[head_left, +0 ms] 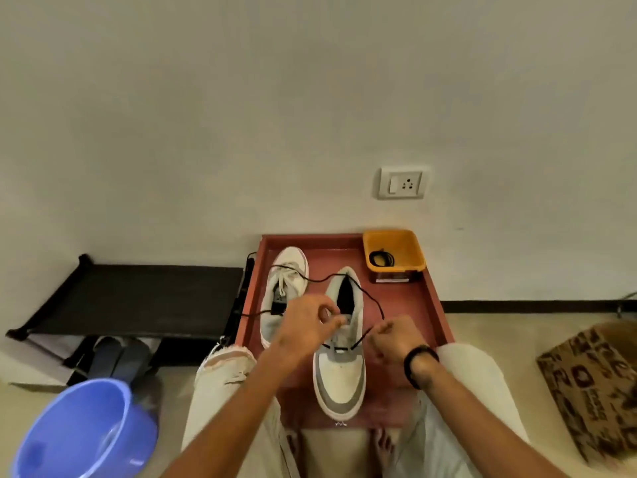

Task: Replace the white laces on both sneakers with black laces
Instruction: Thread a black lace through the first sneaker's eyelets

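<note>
Both hands hover over the near sneaker (339, 367) on the red tray (437, 305): left hand (306, 327) pinches at its eyelets, right hand (396, 336) grips the black lace (374, 301).

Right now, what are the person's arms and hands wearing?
Both forearms are bare, with no sleeves or gloves in view. The right hand has a black band round its wrist. The left hand shows no ring, watch or band.

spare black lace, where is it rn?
Head view: the coiled black lace lies inside the yellow bin at the far right corner of the red tray, below the wall socket.
</note>
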